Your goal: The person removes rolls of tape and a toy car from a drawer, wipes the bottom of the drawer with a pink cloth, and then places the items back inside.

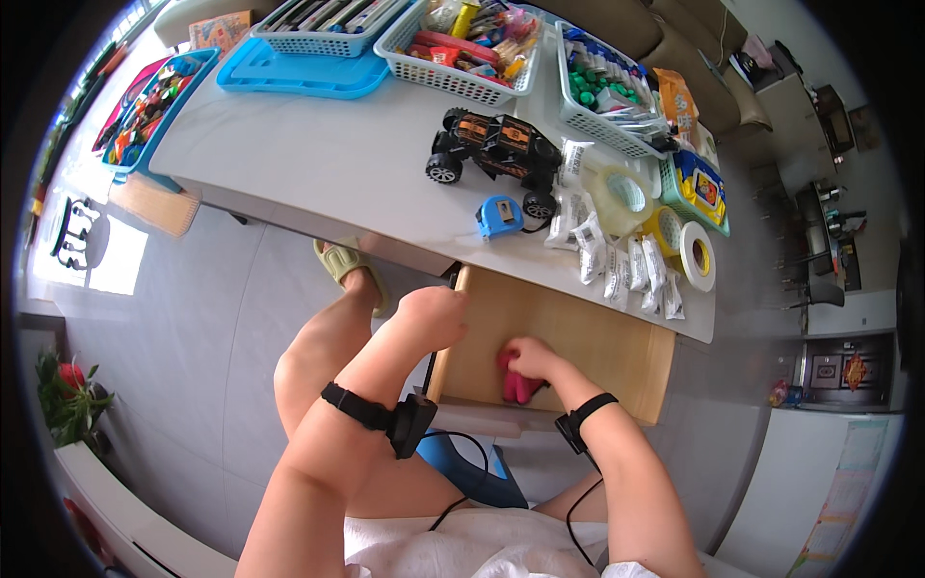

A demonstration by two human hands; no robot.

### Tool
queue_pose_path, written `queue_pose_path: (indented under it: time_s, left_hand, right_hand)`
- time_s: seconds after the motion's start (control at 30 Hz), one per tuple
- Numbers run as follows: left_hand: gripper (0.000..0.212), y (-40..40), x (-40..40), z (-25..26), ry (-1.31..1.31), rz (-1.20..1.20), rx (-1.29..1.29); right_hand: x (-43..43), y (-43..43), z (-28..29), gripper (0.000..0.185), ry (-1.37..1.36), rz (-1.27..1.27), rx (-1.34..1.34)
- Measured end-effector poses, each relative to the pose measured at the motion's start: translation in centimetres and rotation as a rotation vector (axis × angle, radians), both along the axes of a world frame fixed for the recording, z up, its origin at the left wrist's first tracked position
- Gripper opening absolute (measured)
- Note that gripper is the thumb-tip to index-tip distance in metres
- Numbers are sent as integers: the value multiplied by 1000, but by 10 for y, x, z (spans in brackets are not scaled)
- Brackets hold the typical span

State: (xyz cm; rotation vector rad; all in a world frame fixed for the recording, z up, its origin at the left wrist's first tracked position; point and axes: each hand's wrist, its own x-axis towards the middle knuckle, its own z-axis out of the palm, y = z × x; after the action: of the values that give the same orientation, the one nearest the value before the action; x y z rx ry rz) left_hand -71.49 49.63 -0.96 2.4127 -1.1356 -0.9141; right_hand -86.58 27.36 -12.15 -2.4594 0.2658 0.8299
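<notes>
A pulled-out wooden drawer (600, 347) lies before me under the tabletop. Inside it, my right hand (533, 357) grips a small pink-red object (517, 387), partly covered by the fingers and slightly blurred; its exact kind is unclear. My left hand (433, 316) is at the drawer's left side wall, with its fingers curled and mostly turned from view. Whether it grips that wall cannot be made out. Each forearm wears a black strap with a small device and a cable.
On the table (311, 159) stand a black-and-orange toy truck (498, 144), a blue tape measure (500, 217), several white packets (592, 249) and tape rolls (661, 230). Filled baskets (455, 85) line its far edge. A blue stool (470, 469) shows beneath me.
</notes>
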Motion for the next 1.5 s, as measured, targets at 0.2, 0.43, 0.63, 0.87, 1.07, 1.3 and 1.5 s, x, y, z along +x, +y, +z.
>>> queue_pose_path:
  time_s: [0.2, 0.43, 0.63, 0.87, 1.07, 1.3, 1.5]
  left_hand:
    - [38, 2, -3, 9, 51, -80, 13]
    - [33, -1, -7, -2, 139, -164, 114]
    - [26, 7, -2, 0, 109, -141, 27]
    - [27, 4, -12, -15, 140, -207, 99]
    - [33, 16, -1, -7, 97, -153, 98]
    - [34, 24, 22, 7, -8, 65, -171]
    - [38, 46, 33, 23, -111, 389, -433]
  right_hand:
    - [46, 5, -7, 50, -490, -473, 227]
    - [72, 79, 16, 44, -228, 44, -445]
    - [54, 61, -8, 44, 13, 309, -253]
    - [56, 17, 17, 52, -106, 62, -330]
    - [50, 46, 15, 31, 47, 530, -208]
    - [55, 47, 32, 22, 139, 499, -280]
    - [67, 53, 111, 5, 100, -12, 301]
